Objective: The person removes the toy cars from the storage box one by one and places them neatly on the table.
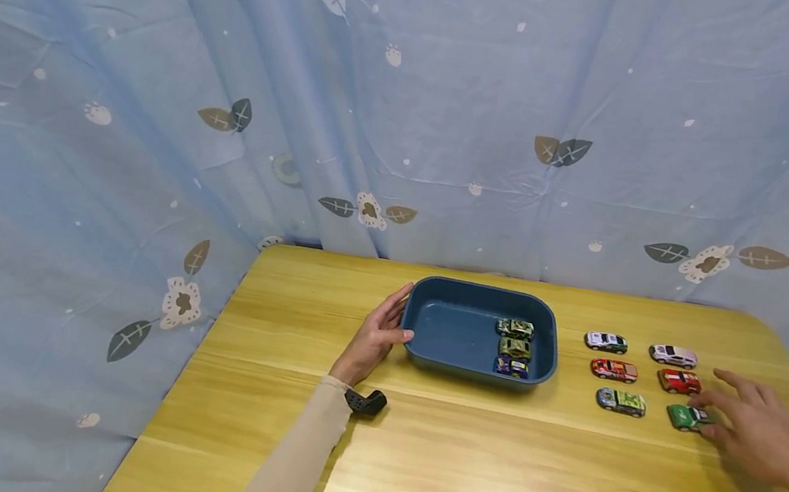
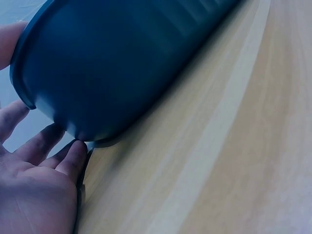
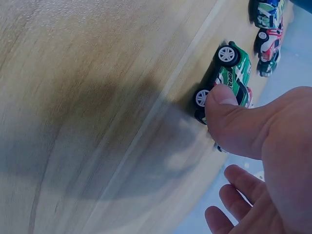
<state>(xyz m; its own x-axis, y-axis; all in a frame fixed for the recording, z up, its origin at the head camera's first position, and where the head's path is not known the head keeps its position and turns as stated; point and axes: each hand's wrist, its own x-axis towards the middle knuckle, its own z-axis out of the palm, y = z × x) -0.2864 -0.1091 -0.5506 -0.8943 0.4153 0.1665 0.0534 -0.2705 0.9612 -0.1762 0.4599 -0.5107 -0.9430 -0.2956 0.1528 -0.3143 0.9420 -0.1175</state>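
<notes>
Right hand point(image 1: 765, 433): thumb and index finger narrowed on the green car point(image 1: 685, 417), thumb pad against its side, other fingers spread loose. Left hand point(image 1: 372, 340): holding the left end of the blue bin point(image 1: 451, 330), thumb over the rim, fingers against the outer wall.

Green car: at the near end of the right-hand column, on the table or barely off it; can't tell if all wheels touch. Glossy green body, white and dark graphics, side lettering partly under the thumb, dark windows, black tyres on pale spoked wheels.

Right column, going away from it: red car point(image 1: 679, 381), then white-pink car point(image 1: 673, 356). Left column, near to far: yellow-green car point(image 1: 621, 401), red-orange car point(image 1: 614, 370), white car point(image 1: 605, 342).

Bin: smooth, looks like plastic, rounded rectangle, lipped rim. Three cars stacked in a column along its right end: camouflage car point(image 1: 515, 328) far, olive car point(image 1: 515, 348) middle, purple car point(image 1: 511, 367) near.

Table point(image 1: 484, 469): yellowish wood grain, rounded far corners. Behind: blue curtain point(image 1: 457, 120), soft folds, leaf and flower print. Beige sleeve point(image 1: 292, 459) on the left arm, black wrist device point(image 1: 366, 403) at its cuff.
</notes>
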